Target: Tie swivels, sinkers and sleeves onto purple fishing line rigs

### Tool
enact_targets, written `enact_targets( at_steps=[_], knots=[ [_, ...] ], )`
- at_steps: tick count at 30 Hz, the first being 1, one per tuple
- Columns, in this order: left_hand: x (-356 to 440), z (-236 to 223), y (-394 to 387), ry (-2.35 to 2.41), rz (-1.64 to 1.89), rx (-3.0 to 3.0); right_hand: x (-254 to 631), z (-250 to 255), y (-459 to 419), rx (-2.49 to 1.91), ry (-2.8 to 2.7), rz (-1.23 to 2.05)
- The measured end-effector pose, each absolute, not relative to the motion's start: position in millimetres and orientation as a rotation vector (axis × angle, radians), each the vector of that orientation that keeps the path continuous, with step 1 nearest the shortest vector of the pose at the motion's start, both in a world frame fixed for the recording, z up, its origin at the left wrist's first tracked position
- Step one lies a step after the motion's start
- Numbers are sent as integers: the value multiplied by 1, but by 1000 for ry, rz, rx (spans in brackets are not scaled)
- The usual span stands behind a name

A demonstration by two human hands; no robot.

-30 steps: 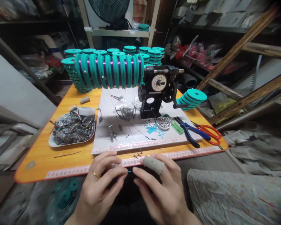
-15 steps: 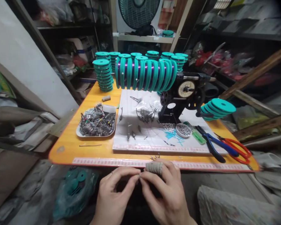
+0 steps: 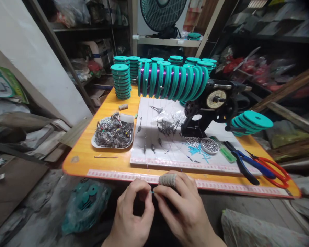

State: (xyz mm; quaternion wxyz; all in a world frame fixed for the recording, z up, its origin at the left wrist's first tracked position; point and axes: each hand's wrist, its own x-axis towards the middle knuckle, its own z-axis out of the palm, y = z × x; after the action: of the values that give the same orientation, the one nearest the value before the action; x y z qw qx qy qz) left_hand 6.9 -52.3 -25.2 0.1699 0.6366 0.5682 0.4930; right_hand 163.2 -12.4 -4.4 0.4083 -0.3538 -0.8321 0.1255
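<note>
My left hand (image 3: 135, 211) is closed, its thumb and index finger curled into a ring with the tips close together. Facing it, my right hand (image 3: 184, 207) pinches with thumb and index finger. A tiny thin blue strip (image 3: 151, 191) shows between the two sets of fingertips, and both hands seem to grip it. A grey wrap (image 3: 168, 180) encircles a finger of my right hand. Both hands are in front of the table's near edge. Beyond them on a white board (image 3: 170, 157) lie similar blue strips (image 3: 194, 150) and dark fishing sinkers with lines (image 3: 167, 127).
A winder (image 3: 208, 103) carries a row of teal spools (image 3: 172, 80) above the board. Left stands a tray of sinkers (image 3: 113, 132). On the right lie blue-handled pliers (image 3: 243, 163), red-handled scissors (image 3: 275, 173) and a dish of small metal beads (image 3: 209, 145). Stacked spools (image 3: 121, 82) stand behind.
The view has shifted a little, so the table sits further right. My fingertips have opened a small gap between the hands, and a blue strip now shows there.
</note>
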Motion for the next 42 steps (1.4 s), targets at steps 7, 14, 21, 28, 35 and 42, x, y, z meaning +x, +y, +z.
enact_targets(
  at_steps=[7,14,21,28,35,42],
  knots=[
    [7,-31,-55,1621,1385,1761,163,0,-3,-834,-2142,468],
    [4,-37,-60,1588,1463,1641,162,2,6,-718,-2192,536],
    [1,-25,-57,1389,1298,844,159,4,5,-693,-2129,400],
    [1,-13,-51,1247,1224,650,161,6,0,-696,-2153,225],
    [3,-11,-45,1179,1122,539,164,9,0,-685,-2161,177],
    [5,-8,-46,1277,1079,605,165,5,0,-677,-2104,170]
  ],
)
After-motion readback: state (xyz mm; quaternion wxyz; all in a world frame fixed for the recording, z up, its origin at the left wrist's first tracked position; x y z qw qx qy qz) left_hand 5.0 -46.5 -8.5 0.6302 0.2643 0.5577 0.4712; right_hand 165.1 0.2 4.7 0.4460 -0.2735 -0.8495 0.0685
